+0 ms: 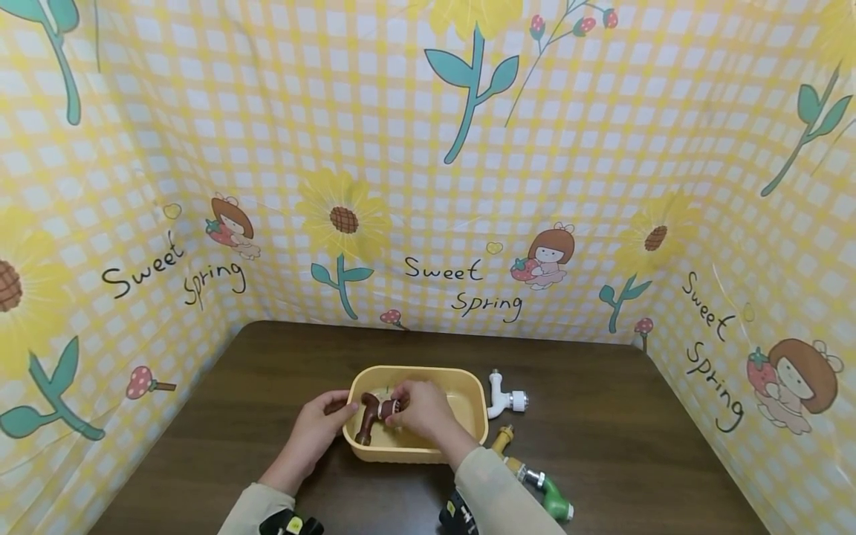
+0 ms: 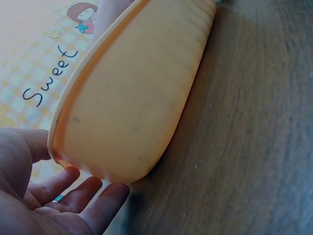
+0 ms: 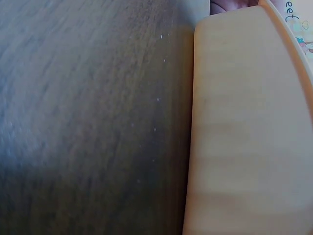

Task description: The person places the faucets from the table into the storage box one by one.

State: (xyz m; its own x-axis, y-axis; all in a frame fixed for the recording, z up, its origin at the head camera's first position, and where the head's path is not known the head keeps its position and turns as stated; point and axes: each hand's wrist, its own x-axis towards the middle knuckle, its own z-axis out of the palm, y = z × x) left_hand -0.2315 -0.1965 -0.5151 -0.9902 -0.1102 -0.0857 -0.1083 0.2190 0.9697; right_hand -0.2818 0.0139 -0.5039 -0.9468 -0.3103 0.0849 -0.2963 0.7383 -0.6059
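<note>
A brown tap with a pale ring lies inside the yellow plastic basin, at its left end. My right hand reaches in over the near side and pinches the tap's right end with its fingertips. My left hand holds the basin's left rim, thumb over the edge. In the left wrist view, the left hand's fingers lie against the outside of the basin wall. From the right wrist, only the outer basin wall and the table show; the right hand's grip is hidden there.
Just right of the basin lies a white tap. Nearer, beside the right sleeve, are a yellow tap and a green tap with a metal collar. Yellow checked cloth walls the dark wooden table at back and sides.
</note>
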